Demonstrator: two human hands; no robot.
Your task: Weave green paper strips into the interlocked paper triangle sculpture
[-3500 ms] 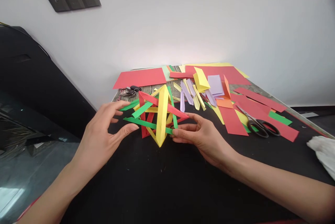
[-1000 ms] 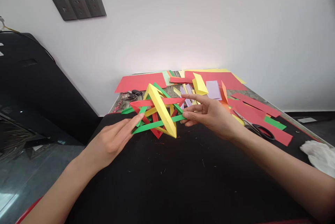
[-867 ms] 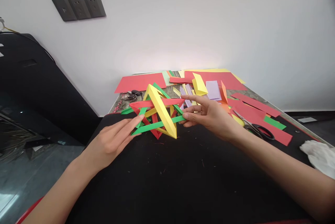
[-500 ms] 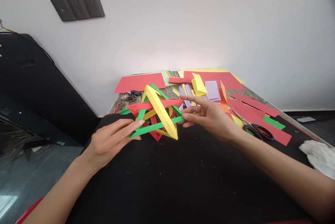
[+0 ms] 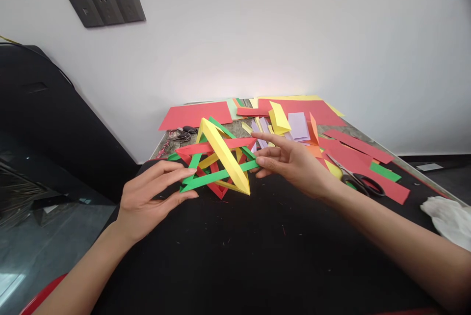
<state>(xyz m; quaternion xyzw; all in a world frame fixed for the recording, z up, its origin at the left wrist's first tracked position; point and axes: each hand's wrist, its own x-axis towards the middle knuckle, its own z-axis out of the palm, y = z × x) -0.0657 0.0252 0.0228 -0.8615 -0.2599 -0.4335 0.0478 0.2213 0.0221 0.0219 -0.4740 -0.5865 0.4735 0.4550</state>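
Note:
A paper star ornament [image 5: 222,148], built from interlaced folded strips in green, yellow and red, stands between my hands low over the black tabletop. At its left, my left hand [image 5: 149,197] has thumb and fingers parted around a green corner; the fingertips lie close to the green strip, and the thumb is below it. My right hand [image 5: 289,160] pinches the ornament's right green tip between thumb and bent fingers. Its index finger stretches along the red tip above. Parts of the ornament's far side are hidden by its front strips.
Scissors [image 5: 362,182] lie on red paper strips [image 5: 393,187] at the right. Behind my hands are a folded yellow paper [image 5: 279,118], lilac paper [image 5: 299,126] and red sheets [image 5: 198,115]. White tissue [image 5: 447,217] sits at the right edge, dark clips [image 5: 186,133] back left.
My left thumb and fingers have spread apart at the green corner, and the hand has shifted slightly left. The ornament has tilted a little; my right hand keeps its pinch.

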